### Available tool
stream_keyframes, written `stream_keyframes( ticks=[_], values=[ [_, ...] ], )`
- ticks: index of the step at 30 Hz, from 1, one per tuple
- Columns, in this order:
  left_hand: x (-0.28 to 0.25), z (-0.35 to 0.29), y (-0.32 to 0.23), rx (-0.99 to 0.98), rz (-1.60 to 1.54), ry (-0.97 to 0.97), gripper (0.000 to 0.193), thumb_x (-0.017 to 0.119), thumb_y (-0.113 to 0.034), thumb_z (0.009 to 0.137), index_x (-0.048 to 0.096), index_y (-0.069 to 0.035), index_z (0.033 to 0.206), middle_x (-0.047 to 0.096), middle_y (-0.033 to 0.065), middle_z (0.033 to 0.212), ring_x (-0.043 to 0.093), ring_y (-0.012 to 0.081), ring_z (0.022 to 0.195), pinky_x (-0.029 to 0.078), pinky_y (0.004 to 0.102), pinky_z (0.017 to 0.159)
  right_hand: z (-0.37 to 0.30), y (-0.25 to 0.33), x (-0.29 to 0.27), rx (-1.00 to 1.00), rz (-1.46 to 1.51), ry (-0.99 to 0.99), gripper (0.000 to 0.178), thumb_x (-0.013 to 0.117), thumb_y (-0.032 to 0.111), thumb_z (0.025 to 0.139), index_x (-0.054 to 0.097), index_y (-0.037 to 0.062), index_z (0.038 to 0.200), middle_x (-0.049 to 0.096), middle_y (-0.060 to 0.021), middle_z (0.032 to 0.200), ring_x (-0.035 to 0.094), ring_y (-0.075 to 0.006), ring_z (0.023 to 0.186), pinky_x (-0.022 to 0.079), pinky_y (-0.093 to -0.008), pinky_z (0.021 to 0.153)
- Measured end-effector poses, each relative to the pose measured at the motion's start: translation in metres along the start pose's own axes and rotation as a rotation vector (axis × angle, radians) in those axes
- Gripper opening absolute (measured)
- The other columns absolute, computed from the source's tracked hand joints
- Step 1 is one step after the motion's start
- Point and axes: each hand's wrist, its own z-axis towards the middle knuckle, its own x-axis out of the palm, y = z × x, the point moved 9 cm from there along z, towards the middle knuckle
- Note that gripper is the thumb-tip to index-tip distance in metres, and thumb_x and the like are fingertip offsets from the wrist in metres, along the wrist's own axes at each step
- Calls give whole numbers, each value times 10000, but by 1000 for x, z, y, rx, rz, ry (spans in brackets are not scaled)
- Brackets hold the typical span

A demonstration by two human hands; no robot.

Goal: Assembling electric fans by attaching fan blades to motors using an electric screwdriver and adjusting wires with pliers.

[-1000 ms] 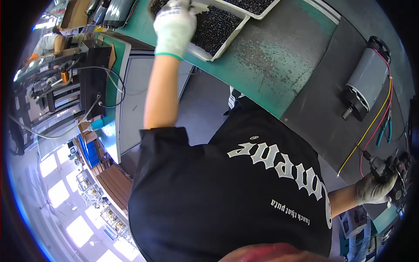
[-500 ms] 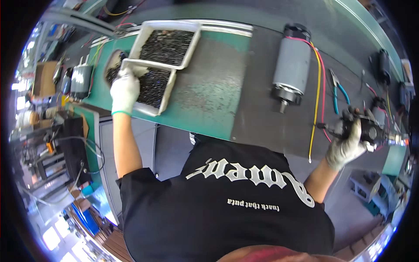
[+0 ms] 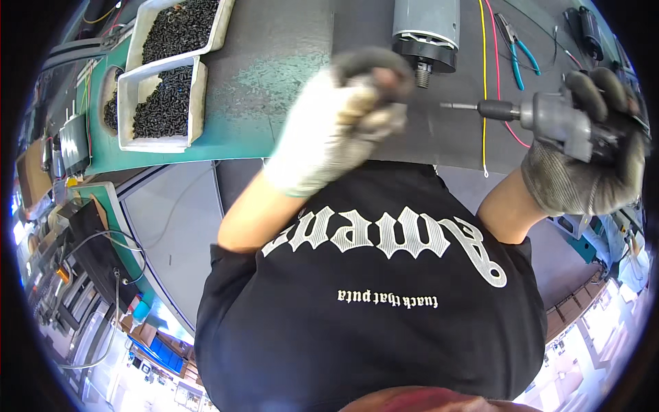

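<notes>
My right hand (image 3: 580, 180), in a grey-and-white work glove, is closed around a power screwdriver (image 3: 542, 117). Its thin bit points left, level across the bench. My left hand (image 3: 329, 127), also gloved, is up over the bench's front part, left of the bit. Its fingers are curled together and blurred by movement; whatever they pinch is too small or hidden to make out. Just beyond it lies a grey cylindrical motor (image 3: 427, 24) with a black end and a toothed shaft pointing toward me. Neither hand touches the motor, as far as I can see.
Two white bins (image 3: 196, 103) of small black screw-like parts stand at the left. Yellow (image 3: 484, 82) and red wires run down beside the motor. Blue-handled pliers (image 3: 516, 62) lie further right, near a smaller black motor (image 3: 590, 33). A green mat edge (image 3: 240, 147) borders the bench.
My left hand has left the bins and swung right toward the motor. My right hand has brought the power screwdriver round so its bit shows, pointing left. The view has shifted as well.
</notes>
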Motion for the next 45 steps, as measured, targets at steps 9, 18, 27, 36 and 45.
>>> stream_keyframes(
  ticks=[9, 18, 27, 36, 45],
  values=[
    [47, 13, 44, -105, -311, 215, 259, 599, -304, 945, 551, -69, 1044, 451, -10, 796, 276, 29, 485, 288, 200, 494, -23, 10, -10, -95, -72, -95, 264, 584, 101, 769, 561, -21, 1002, 546, -113, 1011, 464, -166, 912, 419, -297, 746],
    [22, 6, 77, -314, -112, 127, 317, 487, -366, 992, 513, -65, 894, 441, -22, 688, 317, 40, 478, 278, 197, 470, -16, -12, -29, 32, -111, -96, 257, 595, 109, 757, 545, -11, 978, 520, -104, 999, 451, -155, 888, 411, -283, 736],
    [34, -1, 82, -603, -288, 309, 370, 515, -426, 973, 515, -80, 841, 427, -22, 630, 354, 59, 491, 323, 213, 506, -17, -50, -32, 406, -216, 23, 288, 598, 116, 781, 510, -5, 1027, 475, -98, 982, 457, -175, 881, 434, -291, 730],
    [1, 42, 83, -341, -199, 116, 293, 512, -292, 991, 576, -9, 1032, 636, 75, 933, 568, 96, 708, 474, 237, 636, -10, -57, -29, 254, -294, -18, 283, 578, 138, 834, 535, -8, 1072, 487, -118, 978, 492, -210, 926, 490, -322, 720],
    [-2, 43, 74, -307, 364, -43, 205, 551, -186, 973, 588, 5, 1038, 630, 47, 820, 465, 41, 571, 381, 186, 518, -30, -51, -26, 137, -351, -83, 287, 559, 159, 886, 560, -12, 1117, 499, -138, 975, 527, -245, 971, 545, -353, 710]
  ],
)
